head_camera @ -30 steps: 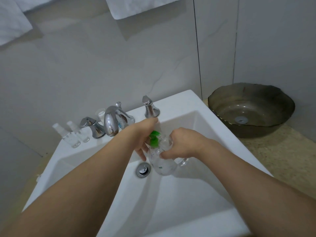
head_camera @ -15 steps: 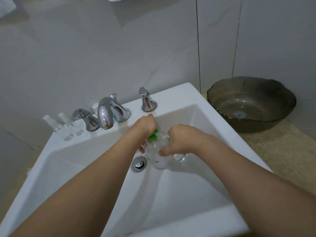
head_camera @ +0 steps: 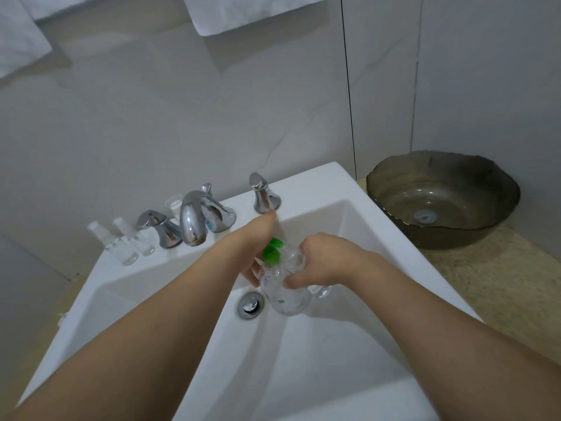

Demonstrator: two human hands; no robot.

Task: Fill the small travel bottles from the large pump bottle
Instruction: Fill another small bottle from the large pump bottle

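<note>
A clear large pump bottle (head_camera: 287, 299) with a green pump head (head_camera: 271, 252) is held over the white sink basin (head_camera: 318, 360). My left hand (head_camera: 258, 241) wraps the green pump head from the left. My right hand (head_camera: 321, 262) grips the bottle's shoulder from the right. A small clear object (head_camera: 321, 290) shows just under my right hand; what it is I cannot tell. Two small clear travel bottles (head_camera: 121, 244) stand on the sink ledge at the far left. Another small clear container (head_camera: 173, 206) stands behind the faucet.
A chrome faucet (head_camera: 194, 220) with two handles (head_camera: 262, 194) lines the sink's back ledge, and the drain stopper (head_camera: 250, 305) lies below the bottle. A dark glass vessel bowl (head_camera: 440, 202) sits on the beige counter at right. White towels (head_camera: 243, 10) hang on the wall.
The view has tilted slightly up and down. Both hands stay on the pump bottle over the basin, with little shift in grip.
</note>
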